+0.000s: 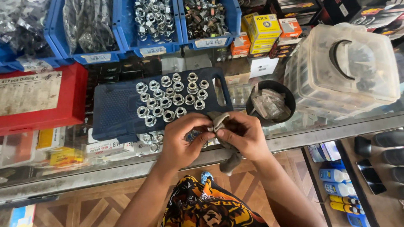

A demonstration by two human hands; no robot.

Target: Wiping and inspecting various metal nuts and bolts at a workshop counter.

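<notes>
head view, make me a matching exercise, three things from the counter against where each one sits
Things:
1 metal nuts
2 grey cloth
3 clear packets

Places:
a in the round black tub
b in rows on the dark blue case lid
c pinched between the left hand and right hand

Pairs: 1-b, 2-c, 3-a

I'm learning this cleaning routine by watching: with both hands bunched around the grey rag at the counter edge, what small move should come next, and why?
Probably finish rubbing, then set the piece onto the dark blue plastic tray. The left hand and right hand pinch the grey rag between them; whatever it wraps is hidden. Shiny silver metal nuts already stand in rows there, and bare tray remains on their left.
</notes>
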